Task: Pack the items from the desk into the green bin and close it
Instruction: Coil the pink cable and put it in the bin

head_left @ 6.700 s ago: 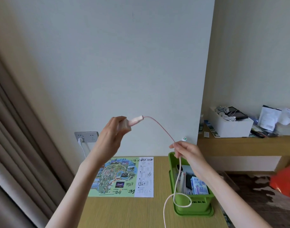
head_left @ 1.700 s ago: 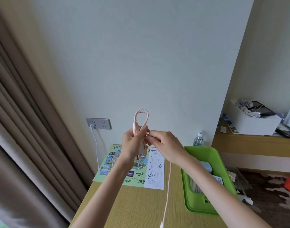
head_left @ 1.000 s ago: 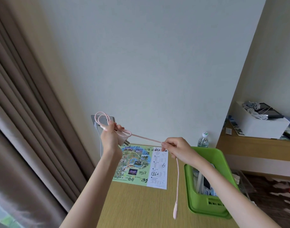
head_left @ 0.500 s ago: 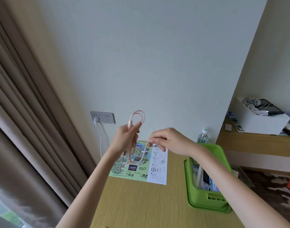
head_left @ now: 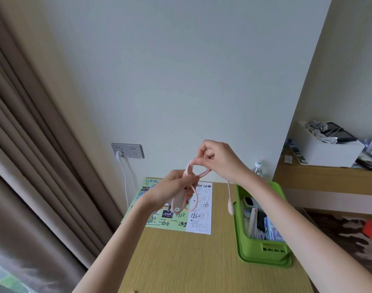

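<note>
A pink cable [head_left: 189, 170] hangs in loops in the air above the wooden desk [head_left: 193, 261]. My left hand [head_left: 174, 188] grips the bundled loops, which dangle below it. Slightly higher and to the right, my right hand [head_left: 217, 160] pinches a strand of the cable. The cable's free end with its pink plug [head_left: 230, 205] hangs down beside the green bin [head_left: 263, 253]. The open bin stands on the desk's right side with several items inside.
A colourful printed map sheet [head_left: 193, 212] lies flat at the back of the desk. A wall socket [head_left: 127, 150] holds a white plug and cord. A water bottle [head_left: 258, 168] stands behind the bin. At right, a side shelf [head_left: 328, 178] carries a white box. Curtains hang at left.
My right hand has risen and moved right, drawing another strand over the loops in my left hand. The cable's free end now hangs beside the bin.
</note>
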### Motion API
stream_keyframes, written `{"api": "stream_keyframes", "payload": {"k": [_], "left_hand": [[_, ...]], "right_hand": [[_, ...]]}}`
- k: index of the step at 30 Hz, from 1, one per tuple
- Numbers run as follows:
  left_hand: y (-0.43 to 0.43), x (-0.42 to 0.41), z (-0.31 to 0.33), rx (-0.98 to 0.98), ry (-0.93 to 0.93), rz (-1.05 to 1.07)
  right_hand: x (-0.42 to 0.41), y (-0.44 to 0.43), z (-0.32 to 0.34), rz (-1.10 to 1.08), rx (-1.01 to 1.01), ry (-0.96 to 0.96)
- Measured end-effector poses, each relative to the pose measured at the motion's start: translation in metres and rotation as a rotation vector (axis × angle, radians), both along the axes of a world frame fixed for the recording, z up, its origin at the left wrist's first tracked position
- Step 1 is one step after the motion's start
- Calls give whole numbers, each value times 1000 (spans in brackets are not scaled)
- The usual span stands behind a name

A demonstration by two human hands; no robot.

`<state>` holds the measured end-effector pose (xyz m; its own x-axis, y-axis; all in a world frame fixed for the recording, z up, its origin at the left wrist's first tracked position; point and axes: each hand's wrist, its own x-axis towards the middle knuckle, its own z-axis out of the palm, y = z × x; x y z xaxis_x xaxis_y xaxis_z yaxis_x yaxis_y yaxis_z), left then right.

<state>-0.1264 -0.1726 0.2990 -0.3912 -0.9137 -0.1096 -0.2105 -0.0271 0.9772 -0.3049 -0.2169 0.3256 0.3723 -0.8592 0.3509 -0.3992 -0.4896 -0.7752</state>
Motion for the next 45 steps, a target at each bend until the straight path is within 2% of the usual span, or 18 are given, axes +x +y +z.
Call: {"api": "stream_keyframes", "payload": {"k": [2,6,10,13,18,22,29,36,38,43,45], "left_hand": [[-1,2,3,42,88,-19],[-5,14,8,123,285,-36],[-11,27,10,170,477,24],[-13,26,11,167,555,73],[-12,5,11,37,365,240],[-10,-14,12,-32,369,352],[-5,-34,10,-204,368,263],[-6,-27,7,-146,363,392],[-8,-23,9,-151,350,405],[-7,-21,8,-104,360,337],[-6,-23,8,-133,296,314]], "right_hand": [[-5,0,0,-15,51,-106],[-26,-1,-8,5,290,-330],[-38,0,-23,-4,364,-368],[-33,1,-30,-45,364,-412],[-11,9,-32,-61,307,-419],[8,19,-29,-29,271,-409],[23,25,-24,-138,169,-365],[5,23,-24,-8,409,-352],[-4,23,-24,29,409,-358],[-17,21,-14,74,355,-213],[-17,22,-9,34,353,-209]]}}
